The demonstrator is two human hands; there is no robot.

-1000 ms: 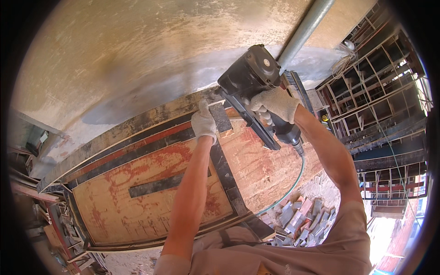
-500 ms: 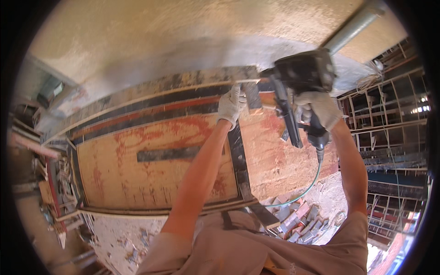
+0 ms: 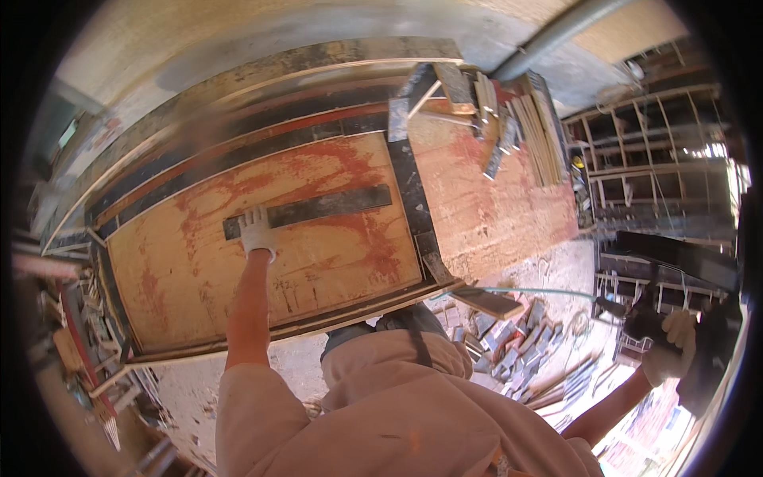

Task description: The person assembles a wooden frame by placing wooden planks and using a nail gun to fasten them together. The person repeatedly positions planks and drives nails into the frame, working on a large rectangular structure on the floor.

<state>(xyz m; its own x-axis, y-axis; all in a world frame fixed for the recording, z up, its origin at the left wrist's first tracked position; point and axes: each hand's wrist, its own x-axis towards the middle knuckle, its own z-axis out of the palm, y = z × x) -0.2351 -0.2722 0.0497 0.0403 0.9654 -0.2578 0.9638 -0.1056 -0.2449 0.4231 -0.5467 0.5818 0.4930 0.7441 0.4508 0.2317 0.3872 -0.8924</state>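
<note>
My left hand [image 3: 256, 230], in a white work glove, lies over the left end of a long dark wooden strip [image 3: 334, 207] with its fingers stretched out. The strip rests flat on a large red-stained plywood panel [image 3: 214, 278] framed with dark battens. Far out to the right, my gloved right hand [image 3: 669, 350] is wrapped round the handle of a black air nail gun [image 3: 648, 322]. A thin green air hose [image 3: 540, 291] runs from the gun toward the panel's near edge. Part of the gun is lost in the dark rim of the view.
Short wood offcuts and slats [image 3: 509, 127] lie on the panel's far right part. A short board [image 3: 489, 302] juts from the near edge. Below it is a heap of wood blocks [image 3: 517, 342]. A grey pipe [image 3: 556, 36] stands behind, and stacked framed panels [image 3: 644, 175] are at right.
My left hand has moved from the panel's far edge left and nearer, onto the dark strip. My right hand has swung the nail gun away from the far edge, out to the right.
</note>
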